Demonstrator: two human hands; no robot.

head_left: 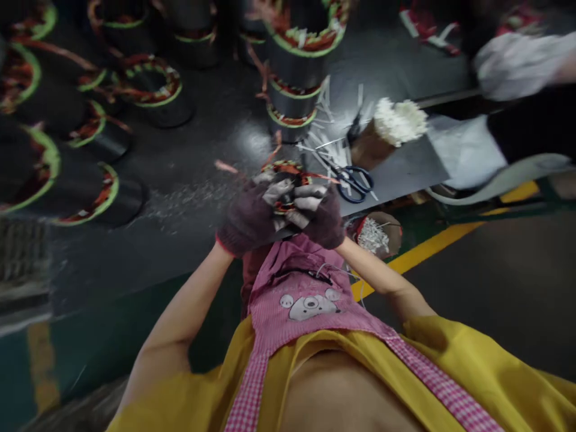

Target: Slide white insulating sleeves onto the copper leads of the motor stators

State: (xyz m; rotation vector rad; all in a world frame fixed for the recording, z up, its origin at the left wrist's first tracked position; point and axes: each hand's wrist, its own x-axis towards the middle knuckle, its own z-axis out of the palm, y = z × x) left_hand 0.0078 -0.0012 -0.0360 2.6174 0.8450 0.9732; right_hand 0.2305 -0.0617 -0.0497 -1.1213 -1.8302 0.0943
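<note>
A motor stator (288, 165) with orange-brown copper windings and loose lead ends sits at the table's near edge, right in front of my body. My left hand (256, 207), in a dark fingerless-looking glove with pale fingertips, curls round its left side. From the right, my right hand (320, 210), gloved the same way, grips it too. The fingers of both hands meet over the winding and cover much of it. A copper lead (226, 167) sticks out to the left, another to the right. Beside my right hand lie dark-handled scissors (355, 183).
Stators with green rims (155, 90) crowd the table's left and back; a stack (294, 90) stands ahead. White strips (330, 147) lie near a box of white pieces (400, 123). A container of white bits (373, 234) stands lower right. A co-worker's white-gloved hand (506, 66) shows at right.
</note>
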